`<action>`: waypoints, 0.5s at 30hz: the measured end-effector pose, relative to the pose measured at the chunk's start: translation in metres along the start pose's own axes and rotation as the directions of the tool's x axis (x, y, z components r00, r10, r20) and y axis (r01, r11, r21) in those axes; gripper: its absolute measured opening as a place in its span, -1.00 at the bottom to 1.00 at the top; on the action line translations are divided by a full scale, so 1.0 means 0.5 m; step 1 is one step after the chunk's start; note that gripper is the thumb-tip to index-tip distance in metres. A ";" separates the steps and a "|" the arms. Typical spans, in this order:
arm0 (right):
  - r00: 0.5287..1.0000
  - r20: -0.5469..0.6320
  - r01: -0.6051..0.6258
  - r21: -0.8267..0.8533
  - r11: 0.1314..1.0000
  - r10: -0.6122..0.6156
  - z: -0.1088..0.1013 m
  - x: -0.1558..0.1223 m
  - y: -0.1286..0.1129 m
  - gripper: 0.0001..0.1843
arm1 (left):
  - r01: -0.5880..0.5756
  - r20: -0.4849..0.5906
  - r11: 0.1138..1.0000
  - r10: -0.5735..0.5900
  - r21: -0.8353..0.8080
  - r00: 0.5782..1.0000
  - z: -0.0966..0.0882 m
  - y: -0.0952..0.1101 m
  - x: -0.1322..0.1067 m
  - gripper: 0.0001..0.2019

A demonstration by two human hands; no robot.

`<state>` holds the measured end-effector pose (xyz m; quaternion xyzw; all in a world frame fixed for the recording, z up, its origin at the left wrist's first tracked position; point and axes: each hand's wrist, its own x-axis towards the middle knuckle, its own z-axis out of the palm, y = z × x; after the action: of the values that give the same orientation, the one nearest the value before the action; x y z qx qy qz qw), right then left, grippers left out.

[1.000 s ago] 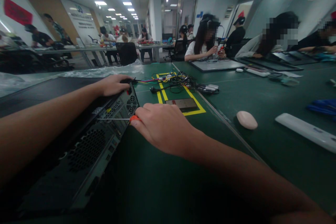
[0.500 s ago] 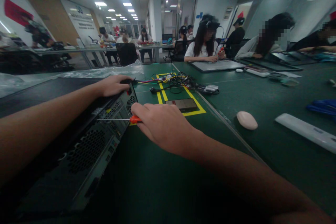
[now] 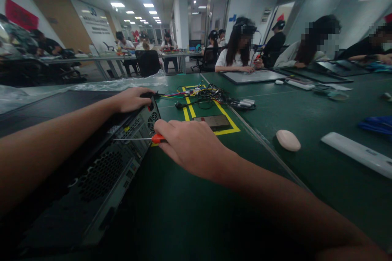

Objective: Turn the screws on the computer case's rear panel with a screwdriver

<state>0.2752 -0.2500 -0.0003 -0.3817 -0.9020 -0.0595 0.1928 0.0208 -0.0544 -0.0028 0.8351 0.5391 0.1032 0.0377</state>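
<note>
A black desktop computer case lies at the left, its rear panel with vent grilles and ports turned toward the right. At the case's far corner, my left hand grips the top edge, thumb bent toward the rear panel. An orange-handled screwdriver is held in my right hand, fingers closed round the handle. Its thin metal shaft points left, and the tip meets the rear panel near the upper edge. Whether the tip sits in a screw is too small to tell.
Tangled cables and a dark flat box lie by yellow tape on the green table. To the right are a pale rounded object and a long white device. Clear plastic wrap lies behind the case. Co-workers sit opposite.
My right hand has turned very slightly round the screwdriver, whose tip stays in the same place on the panel. My left hand and the case have not moved.
</note>
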 end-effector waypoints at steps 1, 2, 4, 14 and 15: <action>1.000 0.000 -0.003 0.003 1.000 0.003 -0.001 0.000 0.000 -0.78 | -0.001 0.004 1.000 0.001 -0.002 1.000 0.000 0.000 0.000 -0.23; 1.000 0.005 -0.004 0.007 1.000 0.004 -0.002 0.000 0.000 -0.79 | 0.000 0.003 1.000 0.000 -0.003 1.000 0.000 0.000 0.000 -0.24; 1.000 0.013 -0.007 0.014 1.000 0.007 -0.003 0.000 0.000 -0.80 | 0.009 -0.008 1.000 -0.009 -0.005 1.000 0.001 0.000 0.000 -0.25; 1.000 0.014 -0.006 0.020 1.000 0.006 -0.005 -0.002 0.000 -0.79 | 0.008 0.011 1.000 -0.009 0.028 1.000 -0.002 0.006 -0.002 -0.23; 1.000 0.019 -0.009 0.020 1.000 0.008 -0.006 -0.001 -0.001 -0.79 | 0.008 0.011 1.000 -0.008 0.024 1.000 -0.003 0.006 -0.003 -0.23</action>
<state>0.2762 -0.2516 0.0023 -0.3841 -0.9027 -0.0462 0.1884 0.0227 -0.0569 -0.0011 0.8339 0.5434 0.0920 0.0310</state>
